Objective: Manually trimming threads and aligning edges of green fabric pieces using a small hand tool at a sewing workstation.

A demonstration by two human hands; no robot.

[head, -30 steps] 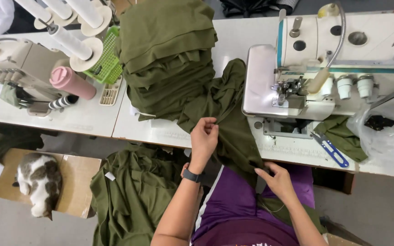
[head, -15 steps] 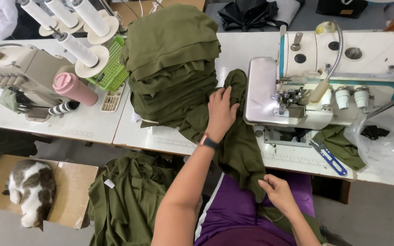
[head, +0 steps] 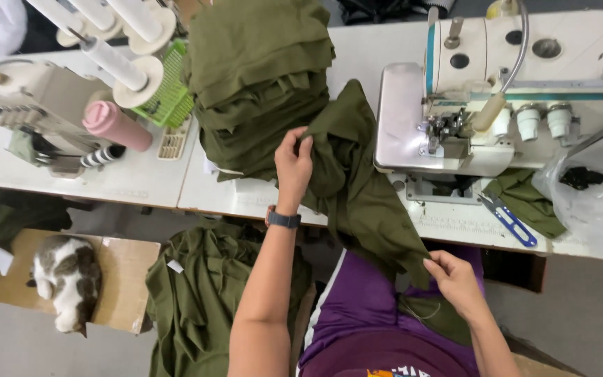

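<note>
A: What fills the frame first?
B: The long white work table (head: 141,185) runs across the upper half. On it, upper right, sits a white industrial sewing machine (head: 518,77); upper left, a second grey machine with white thread cones (head: 43,112) and a pink cylinder bottle (head: 116,126)

A: And the cloth?
B: A tall stack of folded olive-green fabric pieces (head: 259,77) stands at upper centre. Just beside it, a loose olive-green garment piece (head: 364,188) drapes from the table edge down onto the purple-clad lap at lower centre. Another heap of olive-green cloth (head: 211,300) lies on the floor, lower left of centre

A: The hands?
B: The left hand (head: 293,164), with a dark watch at its wrist, pinches the upper edge of the loose piece, fingers pressed together on a fold right against the stack. The right hand (head: 455,279), lower right, pinches the piece's lower corner between thumb and fingertips

A: Smaller things?
B: A white and brown cat (head: 64,279) lies on a cardboard sheet at lower left. Blue-handled thread snips (head: 507,220) rest on the table below the machine, near a clear plastic bag (head: 594,188) at the right edge
</note>
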